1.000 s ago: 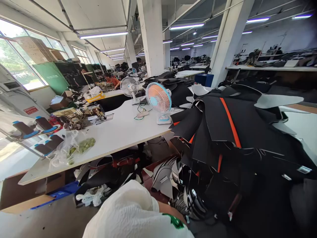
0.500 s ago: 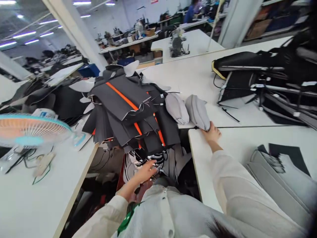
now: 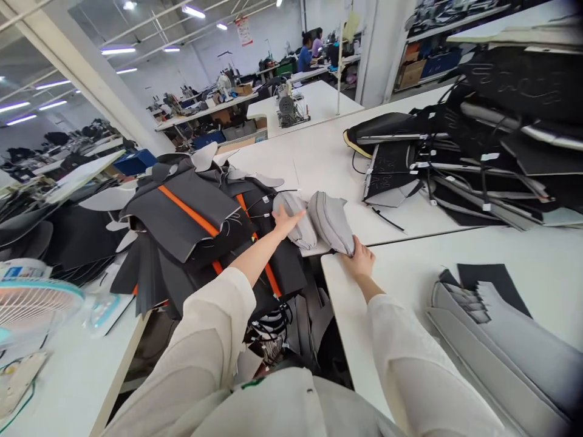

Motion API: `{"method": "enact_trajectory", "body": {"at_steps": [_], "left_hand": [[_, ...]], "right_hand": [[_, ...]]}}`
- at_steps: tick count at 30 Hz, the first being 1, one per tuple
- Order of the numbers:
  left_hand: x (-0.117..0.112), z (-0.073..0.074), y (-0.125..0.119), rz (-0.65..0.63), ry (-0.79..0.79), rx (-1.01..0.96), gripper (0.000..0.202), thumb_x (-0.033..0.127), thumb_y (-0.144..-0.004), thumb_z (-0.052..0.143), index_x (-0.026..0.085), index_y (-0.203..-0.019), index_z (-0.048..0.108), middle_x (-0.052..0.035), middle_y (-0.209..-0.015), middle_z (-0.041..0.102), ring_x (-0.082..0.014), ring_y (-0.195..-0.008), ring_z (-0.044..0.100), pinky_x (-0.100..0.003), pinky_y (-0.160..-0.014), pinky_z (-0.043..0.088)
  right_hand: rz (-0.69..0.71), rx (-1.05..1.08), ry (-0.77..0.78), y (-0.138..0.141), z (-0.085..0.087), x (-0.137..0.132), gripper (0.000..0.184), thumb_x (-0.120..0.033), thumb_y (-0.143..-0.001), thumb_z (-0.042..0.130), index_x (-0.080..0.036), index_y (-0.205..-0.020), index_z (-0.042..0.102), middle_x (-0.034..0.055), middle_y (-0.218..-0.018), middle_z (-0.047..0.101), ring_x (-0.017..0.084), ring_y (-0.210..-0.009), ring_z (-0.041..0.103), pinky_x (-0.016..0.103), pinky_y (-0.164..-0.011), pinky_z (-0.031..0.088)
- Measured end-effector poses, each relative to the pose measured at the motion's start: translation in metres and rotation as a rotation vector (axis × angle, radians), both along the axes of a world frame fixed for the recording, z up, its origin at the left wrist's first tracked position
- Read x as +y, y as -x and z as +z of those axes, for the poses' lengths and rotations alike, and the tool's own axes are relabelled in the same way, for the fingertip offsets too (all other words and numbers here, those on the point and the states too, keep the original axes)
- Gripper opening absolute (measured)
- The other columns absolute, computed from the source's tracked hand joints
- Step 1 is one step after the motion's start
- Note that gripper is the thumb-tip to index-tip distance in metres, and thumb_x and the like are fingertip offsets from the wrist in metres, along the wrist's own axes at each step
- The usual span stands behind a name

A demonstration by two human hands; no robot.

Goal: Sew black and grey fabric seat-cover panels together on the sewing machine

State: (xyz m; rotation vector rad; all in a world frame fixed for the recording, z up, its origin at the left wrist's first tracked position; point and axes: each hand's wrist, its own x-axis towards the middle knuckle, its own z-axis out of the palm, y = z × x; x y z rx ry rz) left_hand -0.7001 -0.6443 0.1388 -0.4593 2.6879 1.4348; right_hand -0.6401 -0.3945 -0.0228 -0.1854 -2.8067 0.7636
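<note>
Brings left hand [image 3: 285,222] up to mid-frame, onto left fabric bundle [image 3: 305,233], with unclear grip; grasps right fabric bundle [image 3: 328,220] with right hand [image 3: 360,261]; leaves both on counter [image 3: 328,149], apparently barely begun.

A light-grey, rounded bundle of soft fabric [image 3: 306,230] lay slantwise at the front edge of a white tabletop [image 3: 319,142], its upper part partly hidden. Just to its right, a light-grey, curved bundle of layered fabric [image 3: 328,218] lay at a similar slant, its lower end by the edge.
</note>
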Motion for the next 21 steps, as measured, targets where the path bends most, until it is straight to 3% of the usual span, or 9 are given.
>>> {"method": "enact_trajectory", "body": {"at_steps": [5,10,13,15,18,19,21], "left_hand": [[0.003,-0.017,0.019,-0.056,0.063,-0.013,0.105,0.053,-0.069,0.071,0.023,-0.15,0.011,-0.0152,-0.157,0.0,-0.0343,-0.141,0.02,-0.04,-0.114,0.023],[-0.005,-0.019,0.021,-0.148,0.117,0.006,0.099,0.045,-0.07,0.072,0.027,-0.149,0.015,-0.0131,-0.155,0.007,-0.0296,-0.141,0.023,-0.036,-0.114,0.024],[-0.007,-0.014,0.021,-0.14,0.14,0.006,0.099,0.046,-0.073,0.07,0.025,-0.15,0.011,-0.0153,-0.156,0.004,-0.0293,-0.143,0.018,-0.036,-0.115,0.022],[-0.004,-0.01,0.011,-0.147,0.146,-0.013,0.1,0.047,-0.074,0.068,0.022,-0.15,0.008,-0.0174,-0.156,0.001,-0.0306,-0.145,0.006,-0.039,-0.115,0.019],[0.012,-0.013,-0.041,-0.168,0.255,-0.007,0.101,0.043,-0.074,0.067,0.017,-0.15,0.005,-0.0199,-0.155,-0.011,-0.0379,-0.142,-0.012,-0.055,-0.114,0.009],[0.017,-0.017,-0.071,-0.196,0.362,0.049,0.1,0.042,-0.073,0.067,0.018,-0.15,0.007,-0.0194,-0.155,-0.014,-0.0406,-0.141,-0.013,-0.06,-0.113,0.008],[0.018,-0.029,-0.144,-0.369,0.502,0.276,0.085,0.042,-0.081,0.058,0.022,-0.15,0.011,-0.0128,-0.156,-0.018,-0.038,-0.143,-0.009,-0.058,-0.114,0.01]], "right_hand": [[-0.029,0.013,0.031,-0.001,-0.003,0.0,0.064,-0.04,-0.078,0.054,-0.022,-0.138,0.04,0.0098,-0.126,0.056,0.028,-0.121,0.042,0.041,-0.102,0.025],[-0.031,0.013,0.076,0.001,-0.003,0.0,0.065,-0.039,-0.077,0.054,-0.022,-0.138,0.04,0.0093,-0.125,0.056,0.029,-0.122,0.04,0.042,-0.103,0.023],[-0.008,0.001,0.088,0.001,0.0,-0.001,0.066,-0.038,-0.078,0.053,-0.021,-0.139,0.038,0.011,-0.126,0.055,0.03,-0.121,0.039,0.044,-0.103,0.022],[-0.003,-0.016,0.09,-0.002,0.005,-0.002,0.068,-0.038,-0.078,0.054,-0.018,-0.141,0.036,0.0138,-0.127,0.053,0.032,-0.122,0.039,0.046,-0.103,0.022],[0.015,-0.053,0.086,-0.01,0.014,-0.004,0.076,-0.037,-0.076,0.059,-0.016,-0.143,0.032,0.0157,-0.13,0.052,0.033,-0.121,0.039,0.045,-0.102,0.024],[0.027,-0.065,0.085,-0.012,0.016,-0.004,0.08,-0.037,-0.075,0.061,-0.016,-0.145,0.029,0.0149,-0.131,0.051,0.032,-0.121,0.04,0.043,-0.102,0.026],[0.043,-0.087,0.084,-0.014,0.018,-0.001,0.085,-0.038,-0.075,0.062,-0.018,-0.148,0.024,0.0132,-0.139,0.045,0.03,-0.124,0.039,0.04,-0.104,0.026]]}}
